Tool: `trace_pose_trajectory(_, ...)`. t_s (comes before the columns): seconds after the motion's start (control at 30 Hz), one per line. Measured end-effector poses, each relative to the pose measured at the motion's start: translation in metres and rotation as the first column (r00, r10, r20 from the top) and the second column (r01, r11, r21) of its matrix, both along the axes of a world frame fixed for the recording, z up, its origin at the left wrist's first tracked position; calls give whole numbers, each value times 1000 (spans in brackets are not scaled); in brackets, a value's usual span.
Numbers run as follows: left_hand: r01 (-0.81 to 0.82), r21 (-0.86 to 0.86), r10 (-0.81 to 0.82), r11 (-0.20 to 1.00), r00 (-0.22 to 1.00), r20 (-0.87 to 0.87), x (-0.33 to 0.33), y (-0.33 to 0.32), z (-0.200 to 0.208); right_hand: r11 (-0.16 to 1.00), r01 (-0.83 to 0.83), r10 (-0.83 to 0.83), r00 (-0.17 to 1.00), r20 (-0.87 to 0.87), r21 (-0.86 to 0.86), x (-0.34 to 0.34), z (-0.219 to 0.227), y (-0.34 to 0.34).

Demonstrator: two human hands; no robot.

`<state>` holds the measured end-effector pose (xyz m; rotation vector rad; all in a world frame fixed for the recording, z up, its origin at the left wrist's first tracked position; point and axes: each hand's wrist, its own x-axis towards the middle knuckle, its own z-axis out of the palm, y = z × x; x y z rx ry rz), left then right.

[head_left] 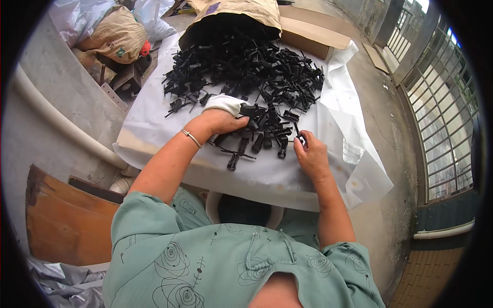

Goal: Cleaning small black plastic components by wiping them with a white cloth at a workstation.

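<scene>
A loose heap of small black plastic parts (241, 66) with thin stems spreads over the white plastic sheet (169, 149) in front of me. My left hand (218, 120) is at the near edge of the heap, a white glove or cloth over its fingers. Its bare thumb presses against a cluster of black plastic parts (262, 117); the other fingertips are hidden. My right hand (314, 155) is closed, pinching a slim black plastic part (299, 134) between thumb and fingers. Several single parts lie between the hands, one with crossed stems (235, 158) nearest me.
A brown paper sack (241, 15) lies with its mouth toward the heap, beside an open cardboard box (313, 36). Below the table edge, a pale bucket (211, 208) stands between my knees. Bags (115, 33) lie at far left, a pipe (61, 118) runs at left, and barred windows (444, 102) are at right.
</scene>
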<state>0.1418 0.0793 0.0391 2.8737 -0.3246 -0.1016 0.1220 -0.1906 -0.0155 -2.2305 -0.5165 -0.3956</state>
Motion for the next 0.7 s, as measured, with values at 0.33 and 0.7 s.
trace_pose_trajectory(0.33,228,-166,-59,959,736,674,-29,-3,56,664,-3,345,888,-303,748,-13,40,4)
trace_pose_trajectory(0.7,-299,-952,-272,-69,923,-271,-160,-69,-2,679,-390,663,689,-292,622,-86,48,31)
